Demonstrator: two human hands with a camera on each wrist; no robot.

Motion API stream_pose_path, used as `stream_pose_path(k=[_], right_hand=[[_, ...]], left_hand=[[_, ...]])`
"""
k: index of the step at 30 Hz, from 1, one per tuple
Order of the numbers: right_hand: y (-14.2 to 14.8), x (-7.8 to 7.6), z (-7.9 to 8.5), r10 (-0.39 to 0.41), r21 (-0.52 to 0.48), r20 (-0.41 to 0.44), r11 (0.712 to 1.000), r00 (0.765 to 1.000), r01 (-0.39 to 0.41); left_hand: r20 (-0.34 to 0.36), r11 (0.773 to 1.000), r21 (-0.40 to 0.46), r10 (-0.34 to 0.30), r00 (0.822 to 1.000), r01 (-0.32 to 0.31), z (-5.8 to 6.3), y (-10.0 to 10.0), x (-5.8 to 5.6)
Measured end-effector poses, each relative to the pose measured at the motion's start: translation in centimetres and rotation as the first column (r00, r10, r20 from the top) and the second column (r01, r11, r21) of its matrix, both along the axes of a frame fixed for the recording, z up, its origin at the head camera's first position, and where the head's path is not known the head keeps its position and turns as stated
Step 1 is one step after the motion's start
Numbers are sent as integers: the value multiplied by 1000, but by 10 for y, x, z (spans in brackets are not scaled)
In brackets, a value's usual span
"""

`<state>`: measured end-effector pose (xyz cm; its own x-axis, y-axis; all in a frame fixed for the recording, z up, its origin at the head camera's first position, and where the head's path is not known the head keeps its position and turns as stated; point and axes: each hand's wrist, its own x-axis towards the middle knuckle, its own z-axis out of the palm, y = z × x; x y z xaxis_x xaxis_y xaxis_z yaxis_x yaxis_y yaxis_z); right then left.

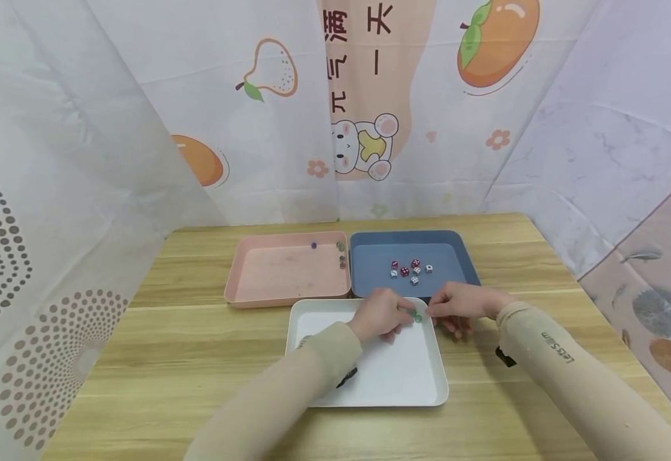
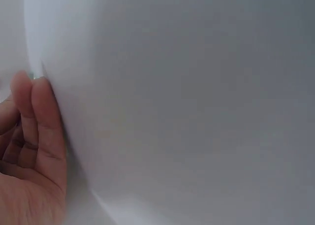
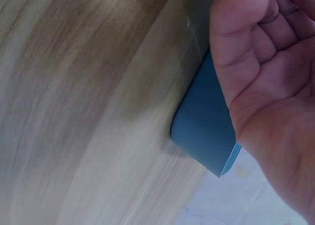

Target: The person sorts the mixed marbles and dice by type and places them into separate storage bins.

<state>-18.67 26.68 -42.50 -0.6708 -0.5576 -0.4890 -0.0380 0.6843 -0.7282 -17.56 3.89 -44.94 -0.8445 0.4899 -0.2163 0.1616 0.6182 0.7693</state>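
Note:
My left hand (image 1: 384, 314) reaches over the white tray (image 1: 381, 384) toward its back right corner. Its fingertips are right at some small green translucent beads (image 1: 418, 318), and whether they pinch one I cannot tell. In the left wrist view its fingers (image 2: 47, 112) lie along the white surface, with a speck of green by the tips. At the tray's right rim, my right hand (image 1: 459, 304) pinches the edge near that corner, its other fingers curled outside the wall. The right wrist view shows the palm beside the blue tray (image 3: 204, 126).
Behind the white tray, a pink tray (image 1: 283, 269) holds a purple bead (image 1: 314, 245) and several others along its right wall. Red dice (image 1: 404, 271) and white dice (image 1: 429, 269) lie in the blue tray at back right. A printed curtain (image 1: 289, 160) hangs behind the wooden table (image 1: 197, 371).

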Motion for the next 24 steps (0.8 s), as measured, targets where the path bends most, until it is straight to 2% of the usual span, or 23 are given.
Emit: stream_pose_path(k=[7, 13, 24], right_hand=[[0, 1, 0, -3, -6, -6, 1000, 1000, 3], [0, 1, -1, -14, -3, -14, 1000, 1000, 14], [-1, 1, -1, -13, -14, -8, 1000, 1000, 13]], left_hand=[[-100, 998, -55, -21, 995, 16, -6, 4, -1], [-184, 995, -93, -60, 981, 43, -7, 7, -1], [-195, 995, -76, -84, 977, 70, -10, 6, -2]])
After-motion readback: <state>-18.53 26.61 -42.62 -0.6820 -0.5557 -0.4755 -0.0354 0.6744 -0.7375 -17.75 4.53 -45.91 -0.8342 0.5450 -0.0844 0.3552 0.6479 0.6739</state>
